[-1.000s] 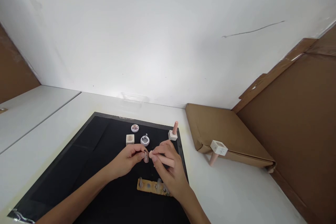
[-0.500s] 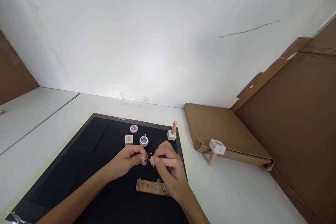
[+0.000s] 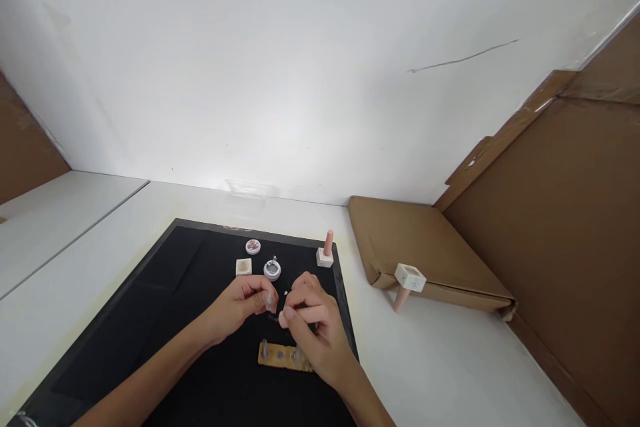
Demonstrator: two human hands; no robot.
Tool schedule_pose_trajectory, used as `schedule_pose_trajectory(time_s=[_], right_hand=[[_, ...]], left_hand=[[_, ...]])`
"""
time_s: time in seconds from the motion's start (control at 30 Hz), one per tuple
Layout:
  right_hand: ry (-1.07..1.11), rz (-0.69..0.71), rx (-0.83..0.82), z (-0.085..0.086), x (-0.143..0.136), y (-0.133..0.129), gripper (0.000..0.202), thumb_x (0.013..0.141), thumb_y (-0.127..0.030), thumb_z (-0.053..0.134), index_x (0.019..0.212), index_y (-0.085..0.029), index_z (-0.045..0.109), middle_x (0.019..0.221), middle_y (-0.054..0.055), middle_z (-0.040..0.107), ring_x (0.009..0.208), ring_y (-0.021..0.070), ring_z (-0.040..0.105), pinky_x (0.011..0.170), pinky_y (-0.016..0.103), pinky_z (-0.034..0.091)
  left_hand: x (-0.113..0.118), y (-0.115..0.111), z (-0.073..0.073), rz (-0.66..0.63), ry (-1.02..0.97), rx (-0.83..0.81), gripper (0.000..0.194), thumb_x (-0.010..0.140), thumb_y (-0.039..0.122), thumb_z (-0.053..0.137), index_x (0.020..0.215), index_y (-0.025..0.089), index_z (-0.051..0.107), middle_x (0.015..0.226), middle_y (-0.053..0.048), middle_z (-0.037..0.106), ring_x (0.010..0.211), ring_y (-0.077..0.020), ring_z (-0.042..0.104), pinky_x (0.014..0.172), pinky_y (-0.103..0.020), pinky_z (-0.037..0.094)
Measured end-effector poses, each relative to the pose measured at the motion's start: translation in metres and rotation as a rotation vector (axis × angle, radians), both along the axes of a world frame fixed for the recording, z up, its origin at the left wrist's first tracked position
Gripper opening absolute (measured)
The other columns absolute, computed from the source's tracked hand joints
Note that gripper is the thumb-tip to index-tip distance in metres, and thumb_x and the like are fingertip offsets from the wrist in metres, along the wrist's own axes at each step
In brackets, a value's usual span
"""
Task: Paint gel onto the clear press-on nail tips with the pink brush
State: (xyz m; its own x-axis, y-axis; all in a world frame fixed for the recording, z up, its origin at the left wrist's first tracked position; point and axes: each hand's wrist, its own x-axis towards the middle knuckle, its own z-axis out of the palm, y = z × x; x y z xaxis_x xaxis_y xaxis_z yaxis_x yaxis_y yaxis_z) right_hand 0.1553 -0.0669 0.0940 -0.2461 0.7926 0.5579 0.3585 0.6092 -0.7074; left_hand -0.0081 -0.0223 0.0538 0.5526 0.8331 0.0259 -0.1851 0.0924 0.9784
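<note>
Between the thumb and fingers of my left hand (image 3: 245, 300) is a small clear piece (image 3: 269, 301), like a nail tip. My right hand (image 3: 315, 323) pinches a pink-handled brush (image 3: 284, 319), its dark end pointing left, just below the clear piece and apart from it. Below the hands lies a yellow strip (image 3: 285, 356) bearing upright clear pieces; my right hand hides its right end. Beyond my left hand are a white square bottle (image 3: 243, 267) without a cap, a small open jar (image 3: 272, 270) of grey material and a round lid (image 3: 253, 247).
A pink-capped bottle (image 3: 325, 257) stands at the far right corner of the black mat (image 3: 200, 293). Another bottle (image 3: 410, 277) rests upside down beside a flat cardboard box (image 3: 410, 240). A white wall rises behind, with cardboard at the right.
My right hand has drawn the brush slightly down and away from the clear piece. My left hand keeps its pinch. The whole view has shifted a little.
</note>
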Motion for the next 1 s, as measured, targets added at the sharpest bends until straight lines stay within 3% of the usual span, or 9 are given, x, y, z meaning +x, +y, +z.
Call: schedule_pose_trajectory(time_s=[0.17, 0.3, 0.43, 0.57, 0.7, 0.87, 1.0], right_hand=[[-0.011, -0.07, 0.036, 0.001, -0.001, -0.001, 0.014, 0.084, -0.014, 0.05, 0.076, -0.021, 0.059, 0.067, 0.001, 0.06, 0.069, 0.0171, 0.05, 0.067, 0.034, 0.04], [-0.058, -0.016, 0.023, 0.006, -0.002, -0.003, 0.018, 0.077, -0.01, 0.053, 0.066, -0.022, 0.06, 0.058, -0.001, 0.056, 0.067, 0.0177, 0.048, 0.066, 0.035, 0.039], [0.104, -0.073, -0.001, 0.007, 0.006, -0.001, 0.021, 0.08, -0.016, 0.055, 0.062, -0.022, 0.061, 0.061, 0.001, 0.059, 0.068, 0.0184, 0.048, 0.065, 0.035, 0.04], [0.261, -0.196, -0.058, -0.005, 0.026, 0.008, 0.036, 0.089, -0.03, 0.048, 0.054, -0.02, 0.055, 0.068, 0.003, 0.054, 0.065, 0.0166, 0.049, 0.06, 0.032, 0.041], [0.328, -0.25, -0.187, -0.023, 0.044, 0.011, 0.04, 0.086, -0.04, 0.053, 0.053, -0.018, 0.055, 0.069, 0.002, 0.052, 0.061, 0.0139, 0.048, 0.054, 0.027, 0.041], [0.305, -0.179, -0.387, -0.042, 0.048, -0.004, 0.039, 0.082, -0.047, 0.06, 0.057, -0.017, 0.06, 0.075, 0.003, 0.054, 0.064, 0.0133, 0.052, 0.059, 0.027, 0.048], [0.322, -0.135, -0.523, -0.049, 0.048, -0.018, 0.039, 0.081, -0.053, 0.059, 0.068, -0.017, 0.065, 0.085, 0.004, 0.054, 0.07, 0.0148, 0.056, 0.065, 0.03, 0.055]], left_hand=[[0.001, -0.001, 0.0, 0.022, -0.003, -0.009, 0.04, 0.075, 0.051, 0.068, 0.065, 0.013, 0.061, 0.06, 0.002, 0.052, 0.057, -0.0102, 0.04, 0.057, -0.024, 0.031], [0.003, -0.002, 0.002, 0.038, -0.02, -0.025, 0.041, 0.076, 0.051, 0.068, 0.064, 0.013, 0.059, 0.061, 0.002, 0.052, 0.056, -0.0095, 0.039, 0.056, -0.023, 0.031], [0.003, -0.003, 0.005, 0.084, -0.06, -0.063, 0.039, 0.075, 0.051, 0.069, 0.07, 0.013, 0.061, 0.065, 0.001, 0.055, 0.055, -0.0088, 0.04, 0.056, -0.024, 0.033], [-0.005, -0.013, 0.012, 0.158, -0.101, -0.109, 0.037, 0.072, 0.049, 0.072, 0.077, 0.013, 0.065, 0.073, -0.003, 0.062, 0.057, -0.009, 0.046, 0.061, -0.025, 0.039], [-0.015, -0.04, 0.014, 0.285, -0.051, -0.173, 0.034, 0.066, 0.043, 0.079, 0.081, 0.014, 0.071, 0.082, -0.006, 0.07, 0.064, -0.0126, 0.056, 0.069, -0.028, 0.047], [-0.013, -0.082, -0.005, 0.426, 0.037, -0.211, 0.034, 0.062, 0.049, 0.079, 0.072, 0.017, 0.075, 0.084, -0.009, 0.072, 0.071, -0.0192, 0.062, 0.072, -0.032, 0.052], [-0.003, -0.106, -0.03, 0.537, 0.057, -0.046, 0.032, 0.066, 0.05, 0.076, 0.069, 0.019, 0.077, 0.075, -0.006, 0.063, 0.069, -0.0164, 0.058, 0.06, -0.025, 0.048]])
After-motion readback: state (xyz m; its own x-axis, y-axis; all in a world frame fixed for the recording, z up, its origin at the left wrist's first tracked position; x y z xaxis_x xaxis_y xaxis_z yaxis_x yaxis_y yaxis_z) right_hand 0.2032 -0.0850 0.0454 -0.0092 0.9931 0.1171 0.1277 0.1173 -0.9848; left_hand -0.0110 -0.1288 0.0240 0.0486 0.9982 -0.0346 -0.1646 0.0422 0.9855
